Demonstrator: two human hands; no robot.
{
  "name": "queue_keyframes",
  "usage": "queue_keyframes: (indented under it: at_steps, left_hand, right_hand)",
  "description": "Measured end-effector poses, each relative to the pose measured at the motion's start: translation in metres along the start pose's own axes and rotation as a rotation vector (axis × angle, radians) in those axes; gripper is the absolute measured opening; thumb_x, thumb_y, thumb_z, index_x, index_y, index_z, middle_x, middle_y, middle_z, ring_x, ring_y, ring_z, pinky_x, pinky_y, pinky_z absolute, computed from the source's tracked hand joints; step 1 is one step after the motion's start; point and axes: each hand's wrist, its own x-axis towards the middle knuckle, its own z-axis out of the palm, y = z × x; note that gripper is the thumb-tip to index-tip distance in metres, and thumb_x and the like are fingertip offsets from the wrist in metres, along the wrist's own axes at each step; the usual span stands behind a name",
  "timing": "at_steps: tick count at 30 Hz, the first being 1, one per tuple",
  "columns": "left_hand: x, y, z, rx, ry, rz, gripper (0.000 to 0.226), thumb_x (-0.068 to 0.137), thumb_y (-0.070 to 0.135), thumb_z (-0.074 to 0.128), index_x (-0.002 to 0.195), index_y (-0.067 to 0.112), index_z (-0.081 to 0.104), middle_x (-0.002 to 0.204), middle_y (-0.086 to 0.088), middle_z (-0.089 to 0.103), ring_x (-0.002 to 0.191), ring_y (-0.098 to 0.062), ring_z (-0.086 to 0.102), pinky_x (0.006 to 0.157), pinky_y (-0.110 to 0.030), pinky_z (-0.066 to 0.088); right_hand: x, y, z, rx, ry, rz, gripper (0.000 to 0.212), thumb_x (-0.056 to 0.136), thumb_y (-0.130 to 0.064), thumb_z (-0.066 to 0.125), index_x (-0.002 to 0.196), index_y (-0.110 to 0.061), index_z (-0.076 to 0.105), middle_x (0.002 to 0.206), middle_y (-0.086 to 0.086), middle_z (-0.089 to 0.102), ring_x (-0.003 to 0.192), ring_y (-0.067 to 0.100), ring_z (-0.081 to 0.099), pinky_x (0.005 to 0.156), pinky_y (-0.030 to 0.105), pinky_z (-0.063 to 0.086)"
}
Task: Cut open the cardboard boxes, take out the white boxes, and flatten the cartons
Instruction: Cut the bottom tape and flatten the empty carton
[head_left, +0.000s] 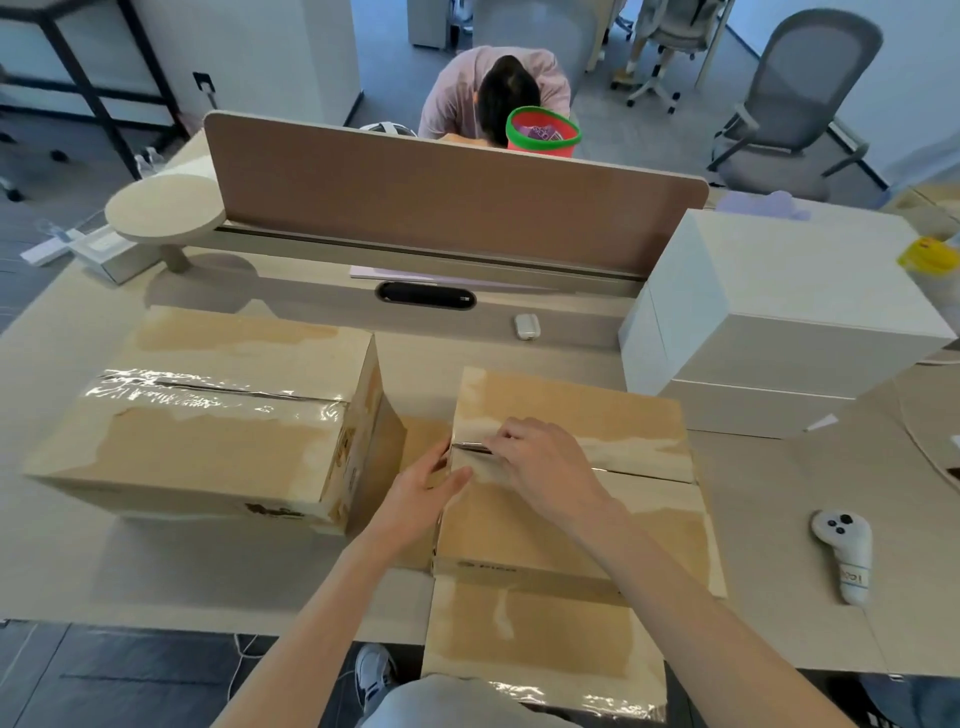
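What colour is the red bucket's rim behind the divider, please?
The rim is green; head view.

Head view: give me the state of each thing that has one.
right cardboard box: flaps down, cutter at its seam.
left cardboard box: flaps down, taped.
cutter: blade on the seam.
right hand: grips the cutter.
left hand: grips that box's left edge.
white boxes: stacked, closed.

The left carton (208, 452) and right carton (571, 525) are matt brown cardboard (rough pale patches on top). Glossy, crinkled clear tape (218, 397) crosses the left one. The blade (470, 446) is shiny metal.
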Motion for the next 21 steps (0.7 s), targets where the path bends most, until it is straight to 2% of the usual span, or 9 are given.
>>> queue_keyframes:
  at_steps: [5,9,11,13,15,18,21]
  left_hand:
    - [0.0,0.0,0.001,-0.014,0.009,-0.004,0.063,0.092,0.044,0.06,0.148,0.032,0.034,0.131,0.017,0.053,0.126,0.0,0.045,0.107,-0.029,0.039]
    - [0.001,-0.003,0.0,-0.005,0.008,-0.001,0.067,0.089,0.048,0.061,0.149,0.033,0.034,0.136,0.015,0.053,0.127,0.0,0.045,0.11,-0.034,0.04]
    - [0.002,-0.005,0.0,0.005,0.01,0.002,0.067,0.089,0.049,0.062,0.148,0.033,0.036,0.136,0.013,0.054,0.126,0.001,0.046,0.109,-0.035,0.041]
    - [0.002,-0.004,-0.001,0.012,0.007,-0.001,0.066,0.089,0.049,0.061,0.148,0.032,0.037,0.136,0.012,0.055,0.126,0.0,0.047,0.108,-0.036,0.042]
    - [0.002,-0.002,-0.001,0.032,0.007,-0.005,0.066,0.09,0.049,0.061,0.148,0.032,0.036,0.137,0.011,0.054,0.126,-0.001,0.046,0.107,-0.034,0.042]
    - [0.0,0.0,0.0,0.067,0.022,0.027,0.066,0.092,0.045,0.061,0.15,0.032,0.032,0.14,0.017,0.046,0.128,0.002,0.04,0.107,-0.025,0.036]
    - [-0.001,0.001,0.0,0.067,0.029,0.065,0.067,0.093,0.04,0.061,0.15,0.034,0.028,0.144,0.018,0.042,0.135,0.0,0.035,0.112,-0.03,0.034]
  right_hand:
    - [0.004,-0.007,-0.01,-0.126,-0.062,-0.045,0.022,0.071,-0.007,0.068,0.091,-0.015,0.072,0.085,0.001,0.062,0.075,0.025,0.06,0.06,0.035,0.048]
    - [0.009,-0.009,-0.014,-0.251,-0.113,-0.074,0.03,0.046,-0.002,0.08,0.068,-0.017,0.066,0.07,-0.001,0.056,0.054,0.021,0.055,0.047,0.026,0.037]
    - [0.014,-0.011,-0.018,-0.271,-0.119,-0.101,0.029,0.044,-0.002,0.081,0.062,-0.016,0.064,0.067,-0.001,0.054,0.049,0.021,0.052,0.044,0.026,0.035]
    - [0.019,-0.016,-0.026,-0.288,-0.212,-0.131,0.021,0.059,-0.002,0.077,0.074,-0.013,0.068,0.078,0.002,0.056,0.06,0.024,0.057,0.049,0.03,0.039]
    - [0.024,-0.016,-0.031,-0.318,-0.249,-0.157,0.02,0.081,0.0,0.06,0.097,-0.009,0.068,0.098,0.005,0.056,0.083,0.029,0.059,0.062,0.036,0.043]
    - [0.028,-0.016,-0.041,-0.333,-0.283,-0.181,0.024,0.087,0.001,0.051,0.104,-0.008,0.065,0.104,0.005,0.055,0.092,0.03,0.058,0.063,0.036,0.036]
    - [0.028,-0.013,-0.046,-0.357,-0.303,-0.195,0.024,0.086,0.001,0.052,0.103,-0.01,0.065,0.103,0.004,0.056,0.092,0.028,0.058,0.062,0.034,0.03]
